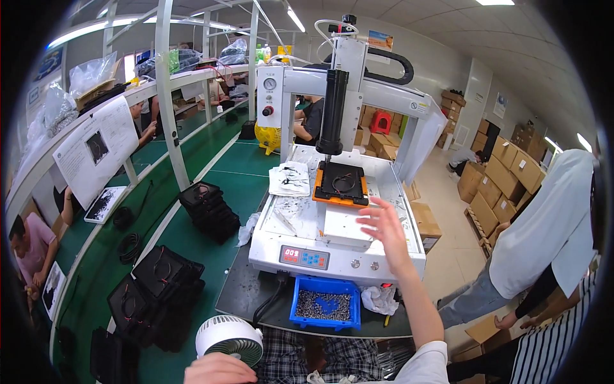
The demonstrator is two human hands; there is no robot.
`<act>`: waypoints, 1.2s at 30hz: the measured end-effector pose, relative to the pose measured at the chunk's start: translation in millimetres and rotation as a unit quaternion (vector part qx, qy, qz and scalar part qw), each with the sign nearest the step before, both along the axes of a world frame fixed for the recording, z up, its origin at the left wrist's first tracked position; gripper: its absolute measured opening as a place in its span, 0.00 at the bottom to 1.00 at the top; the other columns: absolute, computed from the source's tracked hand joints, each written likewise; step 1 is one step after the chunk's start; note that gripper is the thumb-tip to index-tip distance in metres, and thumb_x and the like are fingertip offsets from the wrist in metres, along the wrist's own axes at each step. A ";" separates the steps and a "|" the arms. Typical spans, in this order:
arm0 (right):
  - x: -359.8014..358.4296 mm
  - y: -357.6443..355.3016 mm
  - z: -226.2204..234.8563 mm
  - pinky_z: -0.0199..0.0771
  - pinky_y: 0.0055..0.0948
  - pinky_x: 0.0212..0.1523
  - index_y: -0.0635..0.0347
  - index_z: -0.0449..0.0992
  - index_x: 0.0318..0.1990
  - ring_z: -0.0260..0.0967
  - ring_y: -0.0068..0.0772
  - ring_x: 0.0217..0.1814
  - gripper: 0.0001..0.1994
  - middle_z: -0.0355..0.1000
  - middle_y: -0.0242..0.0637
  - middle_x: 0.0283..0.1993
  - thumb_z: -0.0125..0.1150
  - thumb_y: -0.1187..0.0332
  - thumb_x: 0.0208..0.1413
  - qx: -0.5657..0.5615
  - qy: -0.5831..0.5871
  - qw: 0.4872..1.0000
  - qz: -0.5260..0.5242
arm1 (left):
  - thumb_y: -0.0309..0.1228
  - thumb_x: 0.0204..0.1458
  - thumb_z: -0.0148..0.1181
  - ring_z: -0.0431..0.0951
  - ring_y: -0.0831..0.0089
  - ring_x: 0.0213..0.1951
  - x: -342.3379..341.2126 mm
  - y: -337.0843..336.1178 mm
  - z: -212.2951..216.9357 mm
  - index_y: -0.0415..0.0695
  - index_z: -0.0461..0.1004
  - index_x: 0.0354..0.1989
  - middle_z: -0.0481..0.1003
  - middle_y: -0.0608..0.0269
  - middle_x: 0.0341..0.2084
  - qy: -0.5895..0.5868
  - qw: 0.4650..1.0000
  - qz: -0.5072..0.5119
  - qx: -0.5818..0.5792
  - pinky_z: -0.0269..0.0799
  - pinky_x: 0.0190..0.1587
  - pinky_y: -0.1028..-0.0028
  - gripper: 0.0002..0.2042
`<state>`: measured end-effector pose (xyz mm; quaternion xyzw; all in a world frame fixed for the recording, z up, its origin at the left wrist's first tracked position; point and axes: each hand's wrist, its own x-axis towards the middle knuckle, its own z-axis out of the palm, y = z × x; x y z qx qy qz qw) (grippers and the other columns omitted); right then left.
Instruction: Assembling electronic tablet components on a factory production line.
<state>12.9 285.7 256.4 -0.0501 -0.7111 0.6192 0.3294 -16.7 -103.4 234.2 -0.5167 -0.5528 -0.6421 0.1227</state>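
Note:
My right hand [385, 227] is raised over the front of the white dispensing machine [265, 246], fingers spread and holding nothing. Just beyond its fingertips, a flat black plastic housing [334, 182] with a thin looped cable lies in an orange fixture [339, 203]. The black dispensing barrel [333, 109] stands upright above that housing, its tip close to the far edge. Down at the lower edge, my left hand [220, 369] is beside a white round fan [220, 329]; its back shows, but its fingers are mostly hidden.
A blue bin [326, 323] of small metal parts sits below the machine's control panel [305, 257]. Stacked black housings [208, 211] rest on the green conveyor [240, 168] at left. A white cloth [289, 178] lies left of the fixture. People stand at right near cartons [518, 169].

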 end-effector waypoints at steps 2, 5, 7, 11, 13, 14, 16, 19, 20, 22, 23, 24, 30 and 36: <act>1.0 20.6 0.4 0.66 0.29 0.54 0.56 0.59 0.60 0.68 0.31 0.53 0.21 0.69 0.38 0.49 0.35 0.54 0.67 0.021 -0.006 0.999 -0.044 | 0.27 0.55 0.51 0.77 0.59 0.32 -7.0 5.5 13.7 0.30 0.74 0.39 0.75 0.49 0.32 0.056 0.972 -0.206 -0.093 0.72 0.35 0.69 0.11; -5.7 47.4 -3.2 0.66 0.28 0.51 0.58 0.61 0.58 0.68 0.29 0.50 0.21 0.69 0.37 0.47 0.36 0.54 0.67 0.044 -0.030 0.993 -0.107 | 0.23 0.49 0.55 0.77 0.53 0.35 -10.6 8.7 12.5 0.29 0.73 0.38 0.75 0.46 0.33 0.057 0.952 -0.245 -0.177 0.72 0.39 0.66 0.10; -13.0 64.5 -7.0 0.66 0.29 0.51 0.63 0.63 0.57 0.68 0.32 0.49 0.23 0.71 0.42 0.46 0.38 0.53 0.66 0.083 -0.057 0.982 -0.162 | 0.22 0.49 0.55 0.76 0.52 0.36 -12.9 8.0 12.1 0.30 0.73 0.39 0.75 0.46 0.34 0.056 0.946 -0.250 -0.196 0.72 0.39 0.66 0.10; -44.4 94.4 -17.9 0.62 0.35 0.56 0.68 0.61 0.57 0.67 0.49 0.54 0.28 0.68 0.56 0.51 0.40 0.50 0.64 0.164 -0.113 0.953 -0.226 | 0.20 0.47 0.56 0.76 0.52 0.37 -18.5 4.1 10.5 0.30 0.72 0.40 0.75 0.46 0.35 0.044 0.942 -0.247 -0.225 0.72 0.41 0.65 0.11; -59.8 109.9 -11.5 0.61 0.38 0.58 0.69 0.61 0.57 0.65 0.52 0.55 0.29 0.68 0.58 0.52 0.39 0.49 0.63 0.218 -0.138 0.929 -0.266 | 0.22 0.48 0.57 0.77 0.53 0.37 -21.8 -1.8 15.8 0.31 0.72 0.39 0.75 0.47 0.35 0.049 0.946 -0.239 -0.214 0.72 0.41 0.64 0.11; -70.5 118.1 -14.1 0.60 0.40 0.59 0.70 0.61 0.57 0.64 0.55 0.57 0.30 0.67 0.59 0.53 0.38 0.48 0.63 0.262 -0.161 0.906 -0.292 | 0.22 0.48 0.57 0.77 0.53 0.37 -23.8 -2.0 15.1 0.31 0.72 0.39 0.75 0.47 0.35 0.047 0.945 -0.241 -0.214 0.72 0.41 0.64 0.11; -84.0 125.9 -9.4 0.57 0.41 0.61 0.72 0.62 0.57 0.61 0.58 0.60 0.32 0.65 0.62 0.54 0.38 0.46 0.62 0.267 -0.177 0.900 -0.294 | 0.23 0.48 0.57 0.77 0.53 0.36 -25.8 -3.7 13.7 0.32 0.73 0.39 0.76 0.48 0.35 0.054 0.952 -0.228 -0.198 0.71 0.41 0.63 0.11; -103.2 136.3 -5.7 0.57 0.40 0.62 0.73 0.61 0.57 0.58 0.61 0.62 0.34 0.64 0.65 0.55 0.37 0.45 0.60 0.225 -0.250 0.897 -0.285 | 0.24 0.48 0.58 0.77 0.53 0.36 -28.1 -5.5 13.8 0.32 0.73 0.39 0.76 0.49 0.35 0.055 0.951 -0.227 -0.201 0.71 0.41 0.63 0.11; -110.2 137.1 -5.2 0.57 0.40 0.62 0.73 0.61 0.57 0.58 0.61 0.62 0.34 0.64 0.65 0.55 0.37 0.45 0.60 0.227 -0.251 0.897 -0.285 | 0.24 0.48 0.58 0.77 0.53 0.36 -28.5 -6.7 13.6 0.32 0.73 0.39 0.76 0.49 0.35 0.055 0.952 -0.227 -0.200 0.71 0.41 0.63 0.11; -123.4 138.7 -2.7 0.59 0.38 0.59 0.69 0.64 0.56 0.62 0.52 0.61 0.33 0.67 0.58 0.54 0.36 0.44 0.61 0.231 -0.326 0.865 -0.304 | 0.24 0.47 0.58 0.77 0.53 0.36 -29.6 -8.3 13.1 0.32 0.73 0.39 0.76 0.49 0.35 0.054 0.951 -0.225 -0.202 0.71 0.42 0.63 0.11; -129.9 136.3 -1.2 0.59 0.38 0.59 0.69 0.64 0.56 0.62 0.52 0.61 0.33 0.67 0.58 0.54 0.36 0.44 0.61 0.232 -0.326 0.865 -0.302 | 0.24 0.47 0.58 0.77 0.53 0.36 -29.5 -10.0 13.3 0.32 0.73 0.39 0.76 0.49 0.35 0.053 0.952 -0.223 -0.202 0.71 0.42 0.63 0.11; -135.9 133.6 0.1 0.58 0.41 0.60 0.75 0.64 0.54 0.61 0.57 0.61 0.35 0.65 0.64 0.53 0.36 0.44 0.60 0.214 -0.341 0.872 -0.279 | 0.24 0.47 0.57 0.77 0.53 0.36 -29.4 -11.6 13.6 0.32 0.73 0.39 0.76 0.49 0.35 0.051 0.952 -0.221 -0.205 0.71 0.42 0.63 0.11; -155.3 143.8 -5.6 0.59 0.44 0.60 0.81 0.70 0.46 0.63 0.62 0.57 0.40 0.67 0.68 0.49 0.32 0.42 0.59 0.251 -0.403 0.832 -0.286 | 0.23 0.47 0.57 0.77 0.53 0.37 -27.5 -15.2 13.1 0.33 0.73 0.39 0.76 0.49 0.34 0.036 0.955 -0.211 -0.206 0.72 0.42 0.64 0.11; -147.6 106.1 14.5 0.57 0.42 0.63 0.81 0.69 0.49 0.59 0.62 0.62 0.44 0.64 0.69 0.53 0.29 0.37 0.58 0.300 -0.464 0.794 -0.254 | 0.22 0.46 0.58 0.77 0.52 0.36 -26.4 -9.8 12.2 0.33 0.73 0.39 0.76 0.50 0.34 0.019 0.958 -0.203 -0.203 0.72 0.41 0.64 0.11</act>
